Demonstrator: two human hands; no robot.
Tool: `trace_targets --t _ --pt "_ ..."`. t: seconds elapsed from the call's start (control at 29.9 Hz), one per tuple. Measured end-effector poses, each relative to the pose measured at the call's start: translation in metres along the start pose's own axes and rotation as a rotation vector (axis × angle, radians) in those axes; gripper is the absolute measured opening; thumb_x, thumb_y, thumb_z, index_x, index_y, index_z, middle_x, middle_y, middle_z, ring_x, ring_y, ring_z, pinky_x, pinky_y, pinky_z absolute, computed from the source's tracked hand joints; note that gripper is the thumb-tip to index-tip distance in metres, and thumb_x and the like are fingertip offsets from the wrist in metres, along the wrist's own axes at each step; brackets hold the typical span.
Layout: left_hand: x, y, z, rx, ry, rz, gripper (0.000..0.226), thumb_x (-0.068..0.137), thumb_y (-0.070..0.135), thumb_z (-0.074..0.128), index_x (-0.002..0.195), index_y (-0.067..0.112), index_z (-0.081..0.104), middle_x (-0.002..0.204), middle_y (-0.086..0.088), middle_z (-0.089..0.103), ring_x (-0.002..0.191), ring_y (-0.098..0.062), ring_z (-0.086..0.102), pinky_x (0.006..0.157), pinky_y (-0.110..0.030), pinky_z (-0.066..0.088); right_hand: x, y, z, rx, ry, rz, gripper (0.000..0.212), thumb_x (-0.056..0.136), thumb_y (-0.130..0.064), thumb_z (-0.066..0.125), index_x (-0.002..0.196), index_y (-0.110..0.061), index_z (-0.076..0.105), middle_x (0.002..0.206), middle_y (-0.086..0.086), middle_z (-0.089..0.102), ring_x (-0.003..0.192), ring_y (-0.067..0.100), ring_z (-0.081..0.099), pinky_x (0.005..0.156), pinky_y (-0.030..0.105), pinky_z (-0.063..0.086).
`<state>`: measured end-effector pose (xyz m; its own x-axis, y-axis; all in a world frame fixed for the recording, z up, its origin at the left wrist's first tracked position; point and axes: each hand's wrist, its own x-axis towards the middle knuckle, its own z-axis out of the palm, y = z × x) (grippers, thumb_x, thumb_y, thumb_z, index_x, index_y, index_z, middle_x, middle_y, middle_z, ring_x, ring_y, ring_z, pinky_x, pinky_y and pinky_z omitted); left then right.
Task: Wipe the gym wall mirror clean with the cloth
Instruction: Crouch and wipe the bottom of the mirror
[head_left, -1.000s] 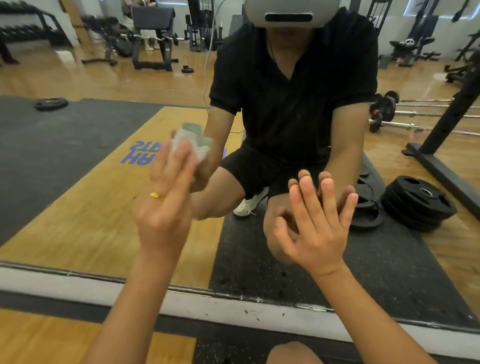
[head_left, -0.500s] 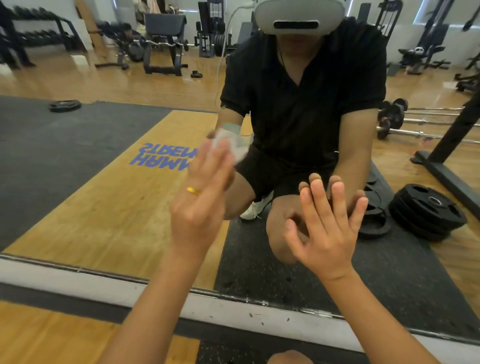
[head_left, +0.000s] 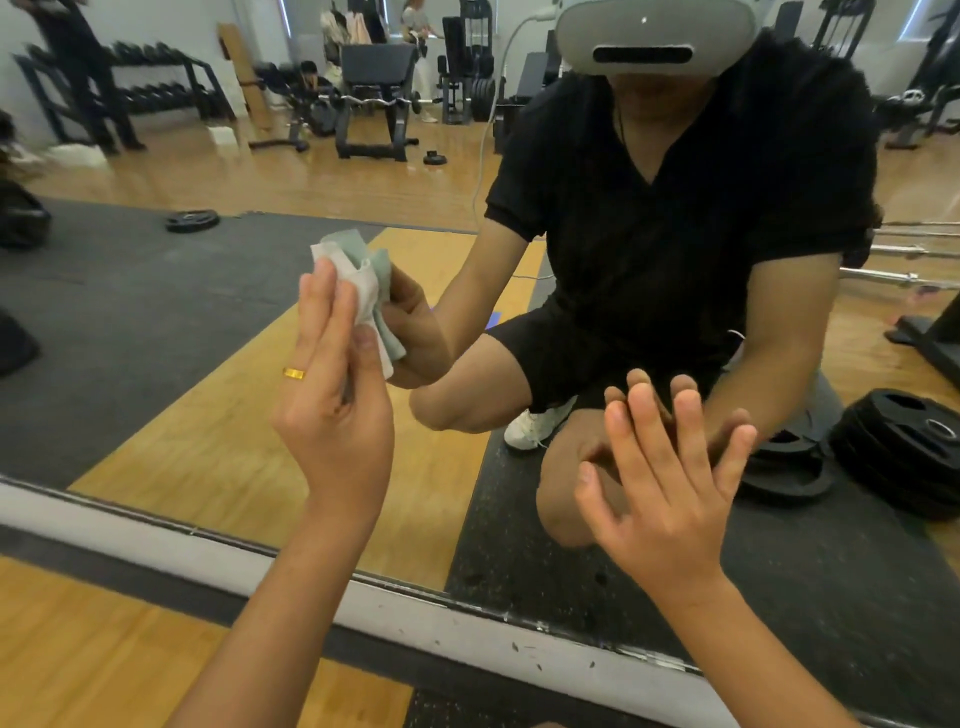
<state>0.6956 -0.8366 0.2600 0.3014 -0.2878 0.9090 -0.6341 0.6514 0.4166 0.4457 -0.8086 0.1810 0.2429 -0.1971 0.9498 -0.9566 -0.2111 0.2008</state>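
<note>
The wall mirror (head_left: 156, 322) fills the view and reflects me crouching in front of it. My left hand (head_left: 332, 410), with a gold ring, holds a bunched white and pale green cloth (head_left: 363, 283) against the glass, the thumb pinching it to straight fingers. Lower right, my right hand (head_left: 670, 483) lies flat on the mirror with its fingers spread, meeting its own reflection. It holds nothing.
The mirror's scuffed white bottom frame (head_left: 441, 621) runs across the view just above the wooden floor (head_left: 104, 649). Reflected in the glass are black weight plates (head_left: 904, 447), barbells, benches, dumbbell racks and people at the back.
My left hand slid the cloth to the right on the glass, then back to the left. My right hand stayed pressed on the mirror.
</note>
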Motion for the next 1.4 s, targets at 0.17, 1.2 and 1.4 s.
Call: trace_targets --t 0.17,1.2,1.4 --pt "0.003 -0.001 -0.002 0.103 -0.012 0.055 0.03 0.104 -0.002 0.054 0.132 -0.014 0.058 0.144 -0.024 0.05 0.136 -0.044 0.052 0.112 -0.044 0.048 -0.002 0.0 -0.001 0.034 -0.015 0.012 0.074 0.094 -0.03 0.066 0.159 -0.014 0.037 0.171 0.002 0.019 0.159 0.026 0.014 0.127 0.051 -0.003" --pt "0.05 -0.11 -0.059 -0.199 -0.308 0.472 0.028 0.105 -0.002 0.054 0.131 -0.001 0.063 0.138 -0.013 0.063 0.136 -0.031 0.055 0.108 -0.045 0.052 0.103 -0.176 0.053 0.035 -0.125 0.131 0.064 0.102 -0.026 0.049 0.158 -0.005 0.028 0.173 0.002 0.006 0.159 0.025 0.007 0.127 0.054 0.0" --pt "0.05 -0.116 -0.058 -0.196 -0.312 0.474 0.028 0.103 -0.001 0.059 0.13 0.0 0.064 0.139 -0.012 0.06 0.134 -0.03 0.058 0.104 -0.047 0.054 0.097 -0.176 0.085 -0.145 -0.014 0.091 0.071 0.102 -0.036 0.038 0.164 -0.012 0.014 0.173 0.004 0.004 0.16 0.025 0.004 0.129 0.048 0.001"
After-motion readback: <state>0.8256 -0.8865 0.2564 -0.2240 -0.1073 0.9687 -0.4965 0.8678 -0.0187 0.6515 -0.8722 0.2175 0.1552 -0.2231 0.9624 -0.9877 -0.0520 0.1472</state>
